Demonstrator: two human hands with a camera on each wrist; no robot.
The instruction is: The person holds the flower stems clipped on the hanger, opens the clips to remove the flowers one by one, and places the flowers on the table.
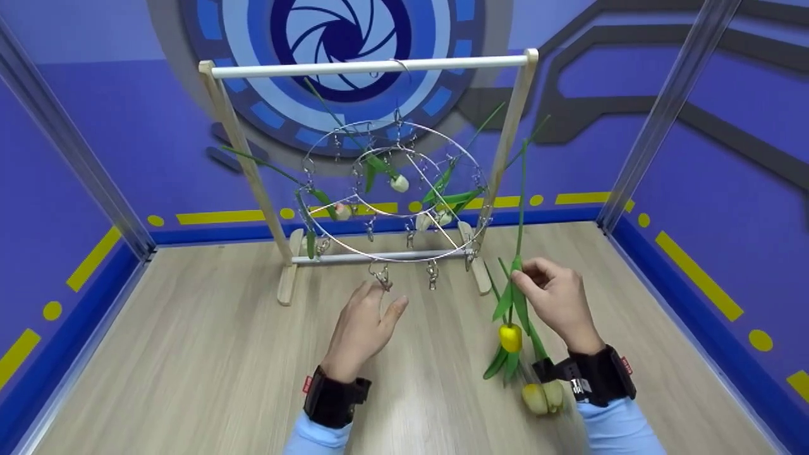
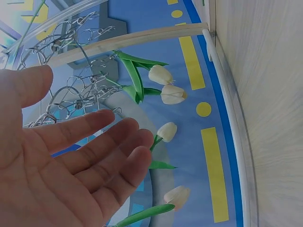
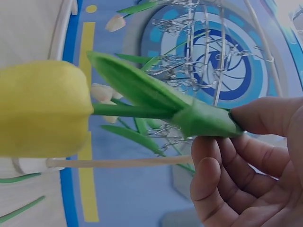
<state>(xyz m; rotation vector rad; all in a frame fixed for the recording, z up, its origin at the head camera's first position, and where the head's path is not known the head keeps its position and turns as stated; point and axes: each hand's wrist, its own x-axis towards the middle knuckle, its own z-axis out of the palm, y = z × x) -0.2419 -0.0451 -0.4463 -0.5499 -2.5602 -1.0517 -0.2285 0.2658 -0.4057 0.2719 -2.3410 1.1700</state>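
"Blue sleeves [image 1: 622, 430] lay nearest, with black straps [image 1: 603, 376] at the wrists. What stood beyond?"

"Purple-blue walls [image 1: 126, 126] with yellow marks, behind the rack [image 1: 373, 67] and to either side of it. Under the rack spread a pale wooden table [image 1: 189, 347]."

"And on the rack?"

"Its top bar bore a round hanger [image 1: 404, 260]: two wire rings, one within the other."

"Where were the hands?"

"Both in front of the rack. The left hand [image 1: 361, 328] was just below the hanger's near edge, fingers loosely extended, thumb well apart, gripping nothing. The right hand [image 1: 561, 303] was beyond the rack's right foot, thumb and fingers pinching a yellow tulip [image 1: 510, 338] among its leaves."

"How was that tulip turned?"

"Bloom down, stem up, to the right of the rack and nearer than it."

"Other flowers?"

"Duller yellow tulips [image 1: 535, 399] lay on the table, nearer than the rack's right foot. White tulips [image 1: 399, 183], one tinged pink, hung bloom down from the hanger, between the rack's posts."

"Smallest things?"

"Metal clips [image 1: 433, 276] round the hanger. One was at the left fingertips; whether they touched, I couldn't tell."
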